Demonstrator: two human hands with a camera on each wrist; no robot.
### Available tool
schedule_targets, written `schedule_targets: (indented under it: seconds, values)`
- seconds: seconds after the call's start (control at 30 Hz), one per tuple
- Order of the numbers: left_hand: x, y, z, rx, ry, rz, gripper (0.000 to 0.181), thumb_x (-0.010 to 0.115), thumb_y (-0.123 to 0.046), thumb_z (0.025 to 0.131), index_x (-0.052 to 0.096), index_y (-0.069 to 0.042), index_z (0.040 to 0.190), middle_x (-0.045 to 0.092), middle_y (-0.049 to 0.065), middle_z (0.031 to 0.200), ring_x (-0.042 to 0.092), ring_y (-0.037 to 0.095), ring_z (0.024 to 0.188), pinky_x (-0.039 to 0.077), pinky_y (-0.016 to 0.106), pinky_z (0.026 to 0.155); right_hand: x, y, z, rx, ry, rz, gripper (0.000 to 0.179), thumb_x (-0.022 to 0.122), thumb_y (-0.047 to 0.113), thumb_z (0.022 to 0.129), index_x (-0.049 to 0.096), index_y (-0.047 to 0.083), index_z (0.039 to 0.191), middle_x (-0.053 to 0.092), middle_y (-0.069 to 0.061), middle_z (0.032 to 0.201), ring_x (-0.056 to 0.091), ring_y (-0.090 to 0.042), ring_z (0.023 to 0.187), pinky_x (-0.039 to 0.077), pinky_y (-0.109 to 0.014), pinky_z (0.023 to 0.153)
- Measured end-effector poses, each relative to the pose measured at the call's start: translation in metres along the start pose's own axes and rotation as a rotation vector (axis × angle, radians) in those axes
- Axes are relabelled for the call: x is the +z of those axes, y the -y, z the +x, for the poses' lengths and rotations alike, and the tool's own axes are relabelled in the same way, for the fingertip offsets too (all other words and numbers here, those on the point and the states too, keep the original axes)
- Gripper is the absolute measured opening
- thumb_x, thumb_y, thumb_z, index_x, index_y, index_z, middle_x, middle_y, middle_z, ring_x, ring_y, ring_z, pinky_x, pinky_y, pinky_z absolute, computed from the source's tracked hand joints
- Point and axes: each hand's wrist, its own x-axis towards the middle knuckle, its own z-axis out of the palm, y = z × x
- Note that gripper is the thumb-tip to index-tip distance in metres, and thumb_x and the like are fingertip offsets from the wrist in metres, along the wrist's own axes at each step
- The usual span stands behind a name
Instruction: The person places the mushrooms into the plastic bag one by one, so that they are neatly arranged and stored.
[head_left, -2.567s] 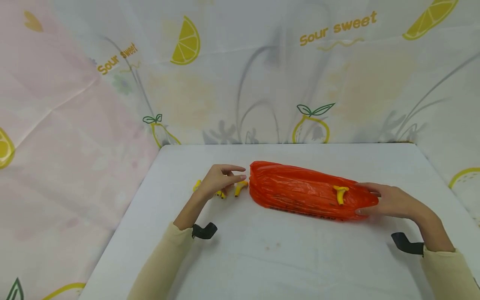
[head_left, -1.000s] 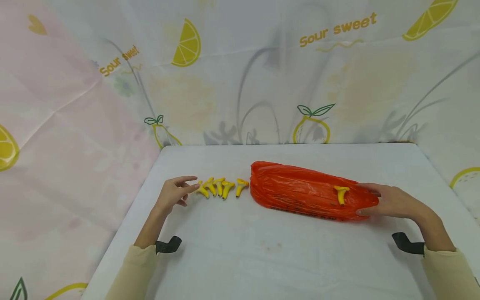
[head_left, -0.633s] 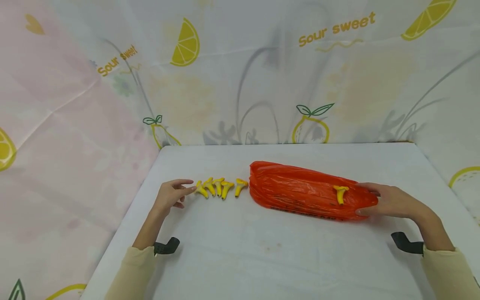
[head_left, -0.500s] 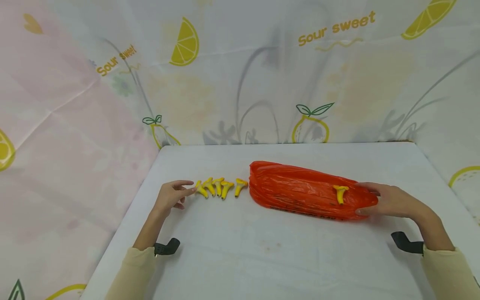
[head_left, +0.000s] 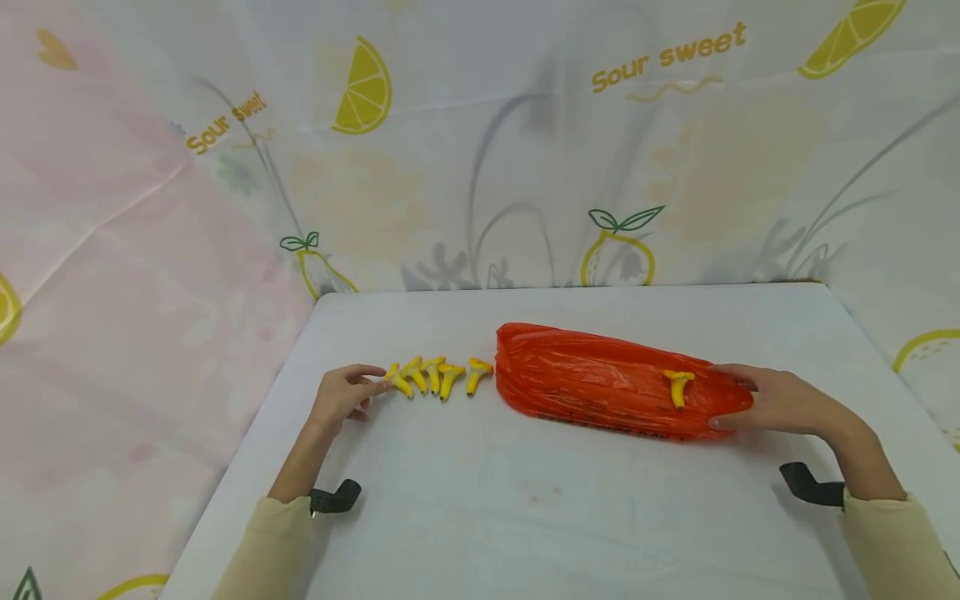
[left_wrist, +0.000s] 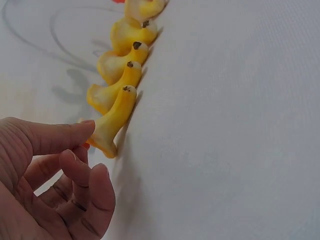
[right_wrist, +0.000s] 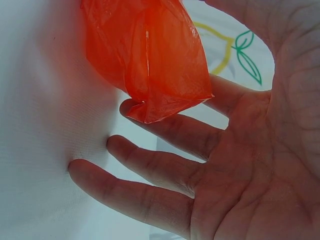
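Observation:
At the left end of a row, my left hand point(head_left: 339, 397) pinches a small yellow chanterelle mushroom point(left_wrist: 116, 119) by its cap, between thumb and index finger. Its stem with a dark tip points away from the fingers. Several like mushrooms point(head_left: 448, 380) lie beside it, the last one close to a red plastic bag point(head_left: 581, 379). The bag lies flat and long. My right hand point(head_left: 791, 403) is at the bag's right end, thumb on the near side and index finger on the far side. In the right wrist view its fingers point(right_wrist: 145, 160) are spread and nearly straight beneath the bag's corner.
One mushroom point(head_left: 679, 388) lies on top of the bag near my right hand. A white table point(head_left: 562, 517) bears everything. Behind it hangs a cloth point(head_left: 450, 183) with lemon prints. Each wrist carries a black camera mount point(head_left: 336, 497).
My left hand has moved left, from above the mushrooms to the leftmost one, and thumb and index finger have closed on its cap. My right hand and the bag stay in place.

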Motion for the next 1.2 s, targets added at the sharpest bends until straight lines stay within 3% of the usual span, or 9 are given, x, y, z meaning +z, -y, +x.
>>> schedule_targets:
  seconds: [0.47, 1.2]
  values:
    - [0.005, -0.001, 0.000, -0.021, -0.015, 0.002, 0.034, 0.075, -0.017, 0.087, 0.068, 0.000, 0.116, 0.057, 0.007, 0.075, 0.049, 0.013, 0.058, 0.051, 0.027, 0.048, 0.000, 0.001, -0.001, -0.007, -0.007, -0.007, 0.085, 0.077, 0.050, 0.079, 0.049, -0.003, 0.139, 0.049, -0.035, 0.132, 0.047, -0.048, 0.114, 0.052, -0.060, 0.079]
    - [-0.006, -0.002, 0.000, 0.005, -0.033, -0.034, 0.033, 0.073, -0.020, 0.089, 0.068, -0.001, 0.115, 0.058, 0.013, 0.078, 0.050, 0.012, 0.059, 0.054, 0.028, 0.052, 0.001, -0.001, 0.000, -0.016, -0.009, -0.006, 0.085, 0.078, 0.050, 0.078, 0.049, -0.003, 0.138, 0.049, -0.034, 0.131, 0.047, -0.049, 0.114, 0.052, -0.060, 0.078]
